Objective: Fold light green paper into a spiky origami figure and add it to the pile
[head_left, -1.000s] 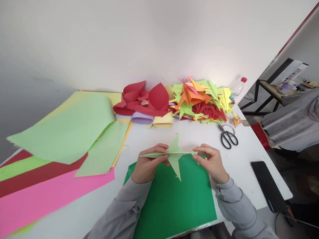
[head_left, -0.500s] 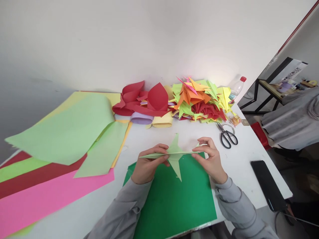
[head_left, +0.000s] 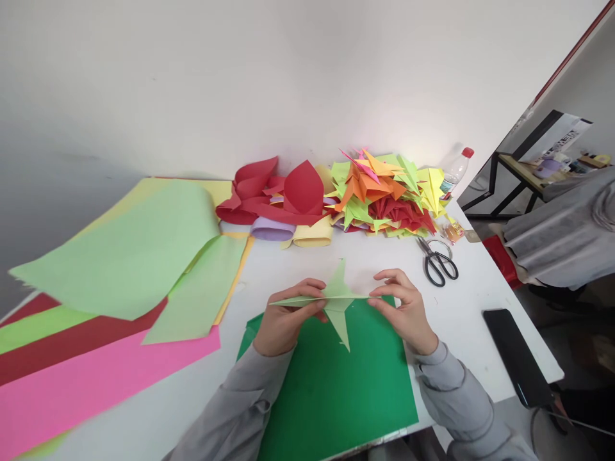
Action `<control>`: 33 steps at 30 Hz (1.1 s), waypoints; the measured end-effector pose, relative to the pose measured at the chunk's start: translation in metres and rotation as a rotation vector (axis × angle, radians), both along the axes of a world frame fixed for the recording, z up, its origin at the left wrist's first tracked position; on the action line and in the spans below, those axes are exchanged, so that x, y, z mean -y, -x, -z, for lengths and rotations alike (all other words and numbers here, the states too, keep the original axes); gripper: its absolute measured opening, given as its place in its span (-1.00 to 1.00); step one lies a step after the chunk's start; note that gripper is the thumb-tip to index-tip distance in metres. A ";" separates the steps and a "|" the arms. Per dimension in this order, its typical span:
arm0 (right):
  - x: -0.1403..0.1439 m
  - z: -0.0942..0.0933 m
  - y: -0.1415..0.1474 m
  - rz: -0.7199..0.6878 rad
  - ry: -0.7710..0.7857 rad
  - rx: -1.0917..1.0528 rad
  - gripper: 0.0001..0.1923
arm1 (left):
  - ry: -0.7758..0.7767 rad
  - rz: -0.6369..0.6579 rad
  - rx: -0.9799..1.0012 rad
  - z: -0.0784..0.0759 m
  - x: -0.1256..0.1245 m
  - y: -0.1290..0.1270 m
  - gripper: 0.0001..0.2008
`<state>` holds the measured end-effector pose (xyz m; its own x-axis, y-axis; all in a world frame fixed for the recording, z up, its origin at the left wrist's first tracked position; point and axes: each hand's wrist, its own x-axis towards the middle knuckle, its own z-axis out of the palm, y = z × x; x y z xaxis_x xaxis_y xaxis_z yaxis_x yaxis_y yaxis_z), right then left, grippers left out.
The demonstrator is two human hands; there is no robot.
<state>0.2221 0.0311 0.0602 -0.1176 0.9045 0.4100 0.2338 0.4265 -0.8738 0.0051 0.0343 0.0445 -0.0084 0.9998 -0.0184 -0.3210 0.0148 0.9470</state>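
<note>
A light green folded paper shape [head_left: 336, 301] was held at the lower centre of the frame, just above a dark green sheet [head_left: 331, 390] laid flat on the white table [head_left: 461, 314], likely used as a working mat. The shape was kept level and stretched between both hands, presumably so its long central crease stayed flat. The left hand [head_left: 283, 320] was pinched on the left end of the shape, thumb on top and fingers [head_left: 307, 285] curled narrowly around the paper edge. The right hand [head_left: 406, 310] was closed on the right tip, thumb and forefinger nearly touching with only paper between (the other fingers were loosely bent above).

Large loose sheets in light green [head_left: 129, 256], pink [head_left: 96, 378] and dark red were spread at the left of the frame, within reach. A heap of finished folded pieces [head_left: 384, 192] was piled at upper centre against the wall, beside curled red paper [head_left: 283, 192]. Scissors [head_left: 437, 262] were lying right of the hands, a plastic bottle [head_left: 456, 169] stood behind the heap, and a black phone [head_left: 516, 355] lay near the table's right edge.
</note>
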 end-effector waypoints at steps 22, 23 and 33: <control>0.002 -0.001 -0.002 0.047 0.006 -0.093 -0.85 | 0.056 -0.034 0.042 0.000 -0.001 0.004 -0.78; 0.000 0.000 -0.003 0.079 0.023 -0.133 -0.81 | 0.062 -0.048 0.053 0.001 -0.001 0.006 -0.78; -0.006 0.008 0.000 -0.084 0.180 -0.188 -0.95 | 0.082 -0.016 0.026 -0.001 -0.001 0.006 -0.77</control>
<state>0.2222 0.0370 0.0525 -0.1321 0.9551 0.2652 0.0309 0.2714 -0.9620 -0.0012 0.0348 0.0454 -0.0228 0.9947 -0.1002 -0.3464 0.0862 0.9341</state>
